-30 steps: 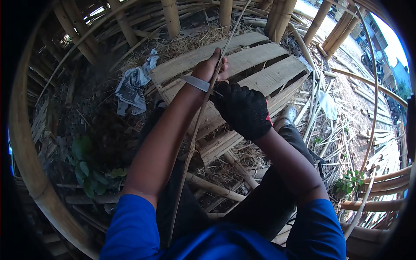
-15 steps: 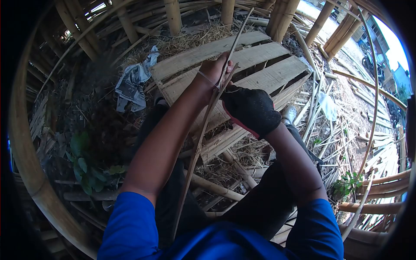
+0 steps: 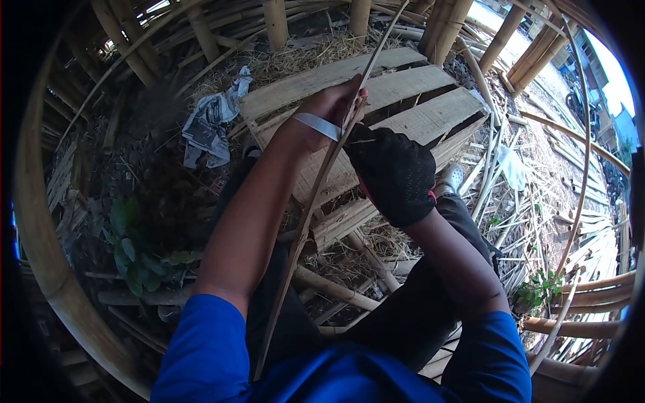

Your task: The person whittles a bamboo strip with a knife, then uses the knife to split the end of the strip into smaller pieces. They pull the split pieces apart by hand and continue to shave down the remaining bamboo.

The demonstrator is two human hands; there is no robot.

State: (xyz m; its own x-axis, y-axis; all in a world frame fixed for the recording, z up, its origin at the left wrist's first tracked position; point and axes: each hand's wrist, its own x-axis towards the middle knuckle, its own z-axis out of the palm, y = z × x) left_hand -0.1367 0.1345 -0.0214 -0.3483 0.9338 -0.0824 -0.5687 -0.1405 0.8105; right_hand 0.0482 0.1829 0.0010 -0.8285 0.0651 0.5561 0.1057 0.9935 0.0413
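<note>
A long, thin bamboo strip runs aslant from my lap up past the far side of the wooden crate. My bare left hand is closed around its upper part. On my right hand is a black glove with red showing at its edge; its fingers are curled at the strip, just below my left hand. From that glove a knife points left, its pale blade crossing the strip and overlapping my left wrist in this view. The knife's handle is hidden in the glove.
Below my hands stands a slatted wooden crate. Crumpled newspaper lies to its left, and straw and bamboo scraps cover the ground. A curved bamboo pole borders the left side; upright bamboo posts stand behind the crate.
The knife blade has turned from a thin edge to a broad flat face. My right wrist and glove have rotated, and the strip's lower end has shifted slightly left.
</note>
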